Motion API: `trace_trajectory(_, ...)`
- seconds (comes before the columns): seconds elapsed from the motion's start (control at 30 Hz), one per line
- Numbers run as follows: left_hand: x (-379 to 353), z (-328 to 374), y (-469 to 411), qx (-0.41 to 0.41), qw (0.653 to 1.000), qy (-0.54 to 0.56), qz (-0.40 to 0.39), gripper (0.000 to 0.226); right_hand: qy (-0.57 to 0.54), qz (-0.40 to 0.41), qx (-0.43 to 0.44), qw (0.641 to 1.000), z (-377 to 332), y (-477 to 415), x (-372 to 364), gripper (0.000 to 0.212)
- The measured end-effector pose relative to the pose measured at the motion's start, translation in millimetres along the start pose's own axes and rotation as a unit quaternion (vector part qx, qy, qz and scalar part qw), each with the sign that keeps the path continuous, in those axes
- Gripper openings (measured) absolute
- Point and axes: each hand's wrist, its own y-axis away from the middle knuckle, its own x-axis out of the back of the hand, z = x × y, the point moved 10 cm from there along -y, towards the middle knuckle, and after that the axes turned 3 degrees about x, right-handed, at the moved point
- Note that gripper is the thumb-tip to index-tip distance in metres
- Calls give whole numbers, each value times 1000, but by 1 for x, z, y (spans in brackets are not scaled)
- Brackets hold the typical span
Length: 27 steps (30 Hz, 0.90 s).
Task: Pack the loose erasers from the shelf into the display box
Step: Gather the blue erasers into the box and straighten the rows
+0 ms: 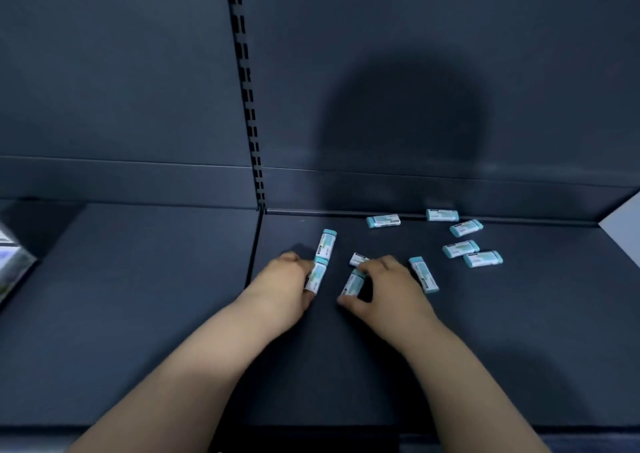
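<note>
Left hand (291,279) and right hand (384,286) each pinch one eraser (316,277).

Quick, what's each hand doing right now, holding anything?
Left hand: closed on an eraser on the shelf.
Right hand: fingers closed around another eraser.

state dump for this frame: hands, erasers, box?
left hand: closed on an eraser, on the shelf
right hand: pinching a second eraser
eraser by the left hand: loose, flat
eraser by the right hand: loose, flat
five erasers at back right: loose, scattered
box at left edge: blurred, contents unclear
</note>
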Motion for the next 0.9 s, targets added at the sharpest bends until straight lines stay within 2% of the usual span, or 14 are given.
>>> trace_trajectory(0.17, -5, -1, -3, 24, 1000, -1, -16, 52, 49, -68, 89, 993, -14, 2, -2, 57)
trace_trajectory(0.27, -6, 3, -2, 25, 1000, -2, -12, 45, 57, -78, 73, 993, -12, -1, -3, 62)
trace_trajectory(0.43, -3, 11, 6, 5, 999, 34, -6, 42, -39, -48, 22, 998, 5, 9, -2, 54)
trace_trajectory(0.67, -18, 41, 15, 16, 999, 41, 22, 46, -80, -16, 29, 996, 44, 20, 24, 48)
trace_trajectory(0.9, -41, 58, 17, 75, 996, -15, -40, 78, -96, -58, 108, 988, 65, 22, 35, 44)
